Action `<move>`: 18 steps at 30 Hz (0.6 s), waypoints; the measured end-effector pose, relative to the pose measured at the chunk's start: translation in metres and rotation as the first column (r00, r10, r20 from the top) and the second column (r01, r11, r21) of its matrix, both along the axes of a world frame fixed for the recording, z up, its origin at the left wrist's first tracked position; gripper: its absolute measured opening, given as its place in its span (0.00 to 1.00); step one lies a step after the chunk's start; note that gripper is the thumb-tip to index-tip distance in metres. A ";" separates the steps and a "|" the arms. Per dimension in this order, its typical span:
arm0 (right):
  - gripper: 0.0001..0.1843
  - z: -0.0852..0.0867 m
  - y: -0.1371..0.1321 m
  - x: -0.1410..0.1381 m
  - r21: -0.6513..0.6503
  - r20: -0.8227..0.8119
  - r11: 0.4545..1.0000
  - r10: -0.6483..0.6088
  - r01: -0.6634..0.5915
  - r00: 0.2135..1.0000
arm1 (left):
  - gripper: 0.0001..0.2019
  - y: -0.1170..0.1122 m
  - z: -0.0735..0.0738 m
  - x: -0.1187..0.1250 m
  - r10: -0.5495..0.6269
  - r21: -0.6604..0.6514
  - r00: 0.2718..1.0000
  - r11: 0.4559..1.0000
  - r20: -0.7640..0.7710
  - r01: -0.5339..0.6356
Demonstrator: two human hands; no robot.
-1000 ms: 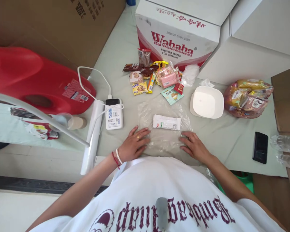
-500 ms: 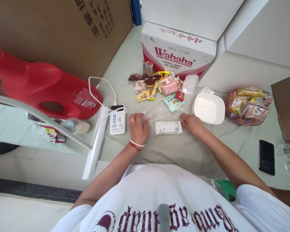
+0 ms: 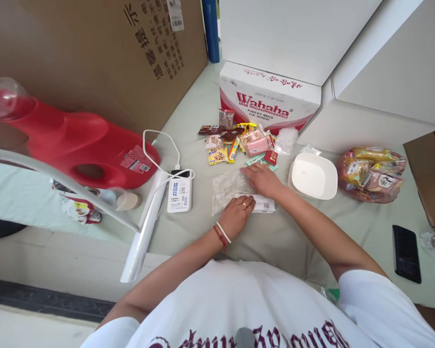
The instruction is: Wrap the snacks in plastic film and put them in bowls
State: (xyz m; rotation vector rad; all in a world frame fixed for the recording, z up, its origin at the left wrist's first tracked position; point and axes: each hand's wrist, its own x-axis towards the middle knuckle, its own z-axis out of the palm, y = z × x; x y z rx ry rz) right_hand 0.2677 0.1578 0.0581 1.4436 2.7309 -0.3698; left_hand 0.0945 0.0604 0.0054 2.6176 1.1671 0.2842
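A clear, crinkled plastic bag [image 3: 223, 188] lies flat on the cloth. A narrow white packet [image 3: 264, 204] with printing and a code lies at its lower right, partly covered. My left hand [image 3: 237, 212], wearing a ring and bracelets, rests palm down over the packet's left end and the edge of the bag. Just above it, my right hand [image 3: 264, 181] reaches in from the right, its fingers stretched out flat on the bag's upper right part. Beyond the right fingers sits a pile of wrapped snacks [image 3: 255, 145], with a green packet [image 3: 257, 160] partly hidden behind that hand.
To the right stand a white bowl [image 3: 313, 176] and a bag of snacks [image 3: 371, 174]; a phone [image 3: 406, 253] lies nearer. On the left are a power bank [image 3: 180, 193] with a cable, a plastic roll [image 3: 145, 232] and a red jug [image 3: 79, 145]. Behind the pile is a Wahaha box [image 3: 268, 96].
My left hand has moved right onto the packet. My right hand has moved left and away from me onto the bag. The bag now lies more spread out. The view has shifted slightly.
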 end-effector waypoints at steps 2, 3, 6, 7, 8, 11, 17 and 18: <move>0.26 -0.009 0.014 -0.010 0.001 0.052 0.999 -0.052 0.052 0.997 | 0.23 -0.001 -0.003 -0.002 -0.002 -0.025 1.000 1.000 -0.004 0.002; 0.23 -0.010 0.020 -0.012 -0.022 0.077 0.997 -0.076 0.077 0.994 | 0.24 -0.003 -0.004 -0.003 0.002 -0.027 1.000 1.000 -0.003 -0.002; 0.12 0.000 0.030 -0.007 -0.116 0.079 0.993 -0.029 0.038 0.996 | 0.24 -0.008 -0.007 -0.006 0.020 -0.010 1.000 1.000 -0.001 -0.020; 0.11 0.007 0.029 -0.003 -0.117 0.052 0.993 0.013 -0.007 0.999 | 0.23 -0.008 -0.008 -0.007 0.026 0.003 1.000 1.000 0.004 -0.026; 0.11 0.014 0.024 0.001 -0.098 0.022 0.994 0.056 -0.054 0.998 | 0.23 -0.009 -0.010 -0.006 0.029 0.020 0.999 0.999 0.014 -0.029; 0.13 0.029 -0.011 0.013 -0.044 0.018 0.989 0.146 -0.145 0.989 | 0.21 -0.007 -0.016 -0.005 0.021 0.068 0.997 0.997 0.068 -0.025; 0.26 -0.002 -0.100 0.024 -0.119 0.088 0.980 0.169 -0.158 0.982 | 0.20 -0.012 -0.026 -0.018 -0.032 0.058 0.953 0.998 0.300 0.015; 0.29 -0.011 -0.109 0.024 -0.105 0.056 0.984 0.152 -0.145 0.987 | 0.21 -0.016 -0.025 -0.024 -0.039 0.048 0.930 0.999 0.367 0.023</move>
